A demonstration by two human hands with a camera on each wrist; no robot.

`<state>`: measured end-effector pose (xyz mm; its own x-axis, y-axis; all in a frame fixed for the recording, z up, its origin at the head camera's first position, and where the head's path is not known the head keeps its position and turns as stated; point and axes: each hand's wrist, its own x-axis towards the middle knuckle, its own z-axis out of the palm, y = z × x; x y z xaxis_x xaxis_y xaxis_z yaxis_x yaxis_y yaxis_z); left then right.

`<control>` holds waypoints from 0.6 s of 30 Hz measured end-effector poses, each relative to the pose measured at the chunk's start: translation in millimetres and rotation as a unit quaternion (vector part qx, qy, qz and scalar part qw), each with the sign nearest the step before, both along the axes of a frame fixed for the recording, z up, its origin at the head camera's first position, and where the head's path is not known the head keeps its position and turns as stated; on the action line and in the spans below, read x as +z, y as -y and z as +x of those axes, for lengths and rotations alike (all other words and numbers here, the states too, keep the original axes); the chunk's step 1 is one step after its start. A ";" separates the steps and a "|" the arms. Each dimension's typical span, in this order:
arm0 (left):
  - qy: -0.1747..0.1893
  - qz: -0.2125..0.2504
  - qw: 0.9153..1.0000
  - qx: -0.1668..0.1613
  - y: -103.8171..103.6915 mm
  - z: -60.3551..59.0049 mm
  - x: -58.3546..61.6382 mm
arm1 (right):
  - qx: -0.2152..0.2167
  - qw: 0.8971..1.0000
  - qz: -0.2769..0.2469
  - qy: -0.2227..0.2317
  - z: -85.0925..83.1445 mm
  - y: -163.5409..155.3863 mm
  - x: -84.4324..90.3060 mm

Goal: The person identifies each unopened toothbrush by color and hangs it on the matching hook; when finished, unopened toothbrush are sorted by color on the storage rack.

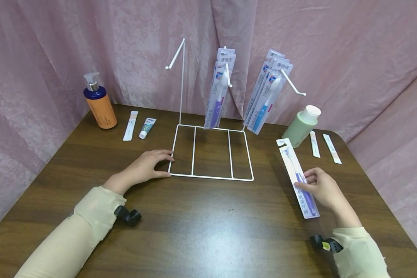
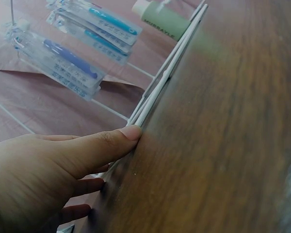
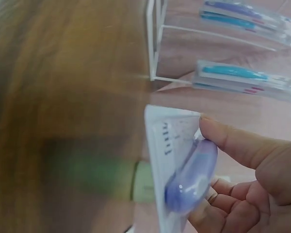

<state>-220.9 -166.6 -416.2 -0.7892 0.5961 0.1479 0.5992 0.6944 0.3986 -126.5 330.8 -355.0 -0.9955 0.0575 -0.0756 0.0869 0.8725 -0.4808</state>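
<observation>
A white wire display rack [image 1: 213, 177] stands on the table, with upright rods and sloping hooks. My left hand [image 1: 144, 168] rests at its front left corner. The thumb [image 2: 128, 133] touches the base wire, and the other fingers lie loosely along the left side. My right hand [image 1: 323, 187] pinches a packaged toothbrush [image 1: 297, 177] with a purple handle, right of the rack. The pack is tilted, its punched hanging hole at the far end. Packaged purple toothbrushes [image 1: 217, 92] hang on the middle hook, and packaged blue ones [image 1: 267, 96] on the right hook. The left hook [image 1: 175, 54] carries nothing.
An orange pump bottle [image 1: 102, 108], a slim sachet [image 1: 130, 126] and a small tube [image 1: 147, 128] are at the back left. At the back right are a green bottle [image 1: 299, 127] and two slim sachets [image 1: 331, 148]. A pink curtain [image 1: 132, 46] hangs behind the table.
</observation>
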 end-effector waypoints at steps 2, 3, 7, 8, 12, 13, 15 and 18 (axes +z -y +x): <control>-0.001 0.000 1.000 0.000 0.2 0.2 0.1 | 0.001 1.000 -0.002 -0.023 2.7 2.0 5.0; -0.001 0.000 1.000 0.000 0.3 0.2 0.1 | 0.002 0.999 -0.002 -0.036 4.1 3.3 7.7; -0.004 -0.001 1.000 0.000 0.5 0.3 -0.5 | 0.001 0.997 -0.010 -0.078 9.6 9.8 18.3; -0.004 -0.001 1.000 0.000 0.3 0.2 -0.6 | 0.000 0.996 -0.011 -0.089 11.0 11.3 21.2; -0.002 -0.001 1.000 0.000 -0.1 0.2 -0.9 | -0.005 0.991 -0.026 -0.135 17.1 17.9 30.6; -0.001 0.000 1.000 0.000 -0.3 0.3 -0.7 | -0.007 0.989 -0.028 -0.147 18.6 19.8 32.8; -0.001 0.000 1.000 0.000 -0.3 0.3 -0.6 | -0.014 0.985 -0.032 -0.169 21.5 23.0 36.6; -0.001 0.000 1.000 0.001 -0.1 0.2 -0.5 | -0.028 0.980 -0.041 -0.194 25.9 27.6 42.5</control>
<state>-220.6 -166.5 -416.7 -0.7898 0.5951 0.1488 0.5989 0.6955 0.3970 -100.6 303.1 -312.5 -0.9458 0.1218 0.3011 -0.0700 0.8289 -0.5549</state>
